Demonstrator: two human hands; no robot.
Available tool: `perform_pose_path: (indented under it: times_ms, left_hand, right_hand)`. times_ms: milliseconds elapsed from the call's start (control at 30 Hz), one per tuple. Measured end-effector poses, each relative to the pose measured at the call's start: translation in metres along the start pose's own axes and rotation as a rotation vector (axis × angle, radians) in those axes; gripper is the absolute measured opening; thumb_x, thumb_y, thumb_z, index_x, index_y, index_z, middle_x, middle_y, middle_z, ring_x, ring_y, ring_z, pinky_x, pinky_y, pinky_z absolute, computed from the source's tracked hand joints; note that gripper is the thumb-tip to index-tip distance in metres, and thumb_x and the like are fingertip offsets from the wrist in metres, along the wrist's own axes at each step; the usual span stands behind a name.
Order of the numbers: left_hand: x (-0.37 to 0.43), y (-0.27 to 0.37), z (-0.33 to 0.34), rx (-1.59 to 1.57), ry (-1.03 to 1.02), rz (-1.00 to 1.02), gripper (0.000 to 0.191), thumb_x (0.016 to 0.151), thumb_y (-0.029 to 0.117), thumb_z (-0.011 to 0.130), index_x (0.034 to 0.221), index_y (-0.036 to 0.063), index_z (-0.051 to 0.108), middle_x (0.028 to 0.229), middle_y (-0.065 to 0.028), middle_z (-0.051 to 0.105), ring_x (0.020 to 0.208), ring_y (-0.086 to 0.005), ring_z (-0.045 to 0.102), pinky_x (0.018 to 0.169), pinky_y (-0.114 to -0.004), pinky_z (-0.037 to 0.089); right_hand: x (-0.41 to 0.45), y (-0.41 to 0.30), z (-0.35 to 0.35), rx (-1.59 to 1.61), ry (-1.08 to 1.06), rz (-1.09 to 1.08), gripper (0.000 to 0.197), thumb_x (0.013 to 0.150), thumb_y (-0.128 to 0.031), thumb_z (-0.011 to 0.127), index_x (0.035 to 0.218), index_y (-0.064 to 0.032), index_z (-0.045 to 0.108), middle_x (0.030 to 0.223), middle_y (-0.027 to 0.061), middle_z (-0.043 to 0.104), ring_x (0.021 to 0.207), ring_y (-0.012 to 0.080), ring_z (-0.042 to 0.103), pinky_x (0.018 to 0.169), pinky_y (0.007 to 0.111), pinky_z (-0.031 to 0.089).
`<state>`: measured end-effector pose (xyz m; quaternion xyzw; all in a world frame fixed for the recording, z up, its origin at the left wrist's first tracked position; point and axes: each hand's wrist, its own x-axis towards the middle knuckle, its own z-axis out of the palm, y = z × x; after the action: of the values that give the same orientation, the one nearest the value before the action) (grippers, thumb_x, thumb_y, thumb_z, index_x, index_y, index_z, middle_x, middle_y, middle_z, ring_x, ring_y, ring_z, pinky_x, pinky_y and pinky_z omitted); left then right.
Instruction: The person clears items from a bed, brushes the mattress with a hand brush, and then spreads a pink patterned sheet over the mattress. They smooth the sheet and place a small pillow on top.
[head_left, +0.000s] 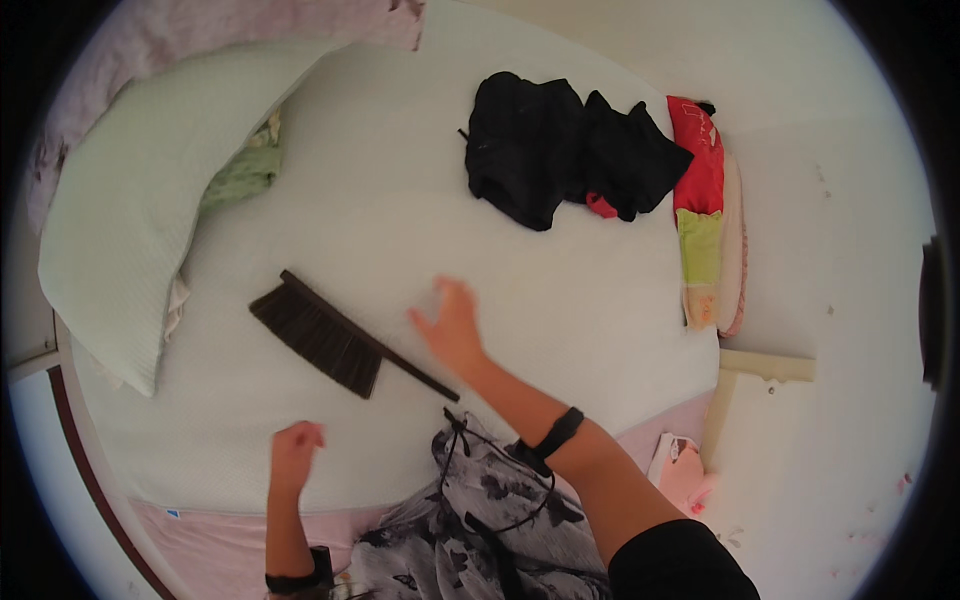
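Note:
A dark bed brush lies on the white bed, with its bristle head (319, 337) at the left and its thin handle (420, 373) running down to the right. Above the handle, my right hand (450, 322) hovers with nothing in it, thumb and fingers apart and slightly blurred. My left hand (295, 448) is below the bristles, fingers curled in, and I see nothing in it. It does not touch the brush. Farther up the bed lie black folded garments (525, 150), beside another black cloth piece (634, 154) with a red patch at its edge.
A pale green quilted cover (142, 202) is folded back at the left, with green cloth (244, 176) under it. Red and lime cushions (699, 172) line the right wall. A cream bedside cabinet (765, 420) stands at lower right, near a pink packet (675, 469).

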<state>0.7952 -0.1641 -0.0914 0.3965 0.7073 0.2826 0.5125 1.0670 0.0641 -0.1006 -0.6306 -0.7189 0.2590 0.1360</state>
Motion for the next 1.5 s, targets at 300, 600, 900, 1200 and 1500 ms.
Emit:
perform_pose_path:
  times_ms: [300,600,900,1200,1500]
  left_hand:
    - [0.079,0.022,0.147,0.869,-0.822,0.221,0.062,0.099,0.058,0.051,0.072,0.0078,0.076,0.076,-0.0145,0.072,0.081,-0.0384,0.07,0.08,-0.05,0.055]
    - [0.108,0.011,0.152,0.57,-0.963,-0.208,0.069,0.097,0.061,0.057,0.054,0.008,0.069,0.056,-0.0114,0.065,0.063,-0.0321,0.068,0.073,-0.045,0.055]
    - [0.105,0.009,0.154,0.587,-0.92,-0.182,0.068,0.098,0.058,0.058,0.054,0.0071,0.068,0.055,-0.0089,0.064,0.063,-0.0318,0.068,0.075,-0.045,0.054]
    - [0.107,0.013,0.154,0.542,-0.9,-0.168,0.069,0.097,0.057,0.058,0.051,0.0067,0.066,0.055,-0.01,0.064,0.064,-0.0316,0.068,0.077,-0.043,0.055]
    - [0.11,0.011,0.156,0.563,-0.966,-0.131,0.06,0.098,0.053,0.058,0.06,0.008,0.071,0.061,-0.0107,0.068,0.068,-0.0331,0.069,0.081,-0.044,0.055]
  right_hand:
    - [0.233,0.111,-0.084,-0.632,0.551,-0.162,0.055,0.079,-0.017,0.08,0.128,-0.0019,0.06,0.156,0.0247,0.038,0.142,0.0453,0.039,0.12,0.058,0.027]
    - [0.321,0.283,-0.184,-0.171,0.375,0.869,0.07,0.085,-0.058,0.072,0.146,-0.0388,0.042,0.159,0.0177,0.024,0.137,0.052,0.034,0.11,0.064,0.037]
    - [0.318,0.348,-0.182,-0.687,0.321,0.449,0.046,0.094,-0.029,0.067,0.138,-0.0263,0.055,0.127,0.0174,0.06,0.12,0.0453,0.056,0.091,0.059,0.05]
    - [0.22,0.36,-0.201,0.661,0.456,0.196,0.039,0.097,-0.025,0.064,0.131,-0.0052,0.064,0.121,0.0171,0.07,0.111,0.0323,0.069,0.093,0.042,0.055]
    - [0.03,0.254,-0.157,1.059,0.243,0.553,0.046,0.096,-0.024,0.066,0.136,-0.004,0.058,0.125,0.0154,0.068,0.115,0.029,0.066,0.099,0.039,0.052]
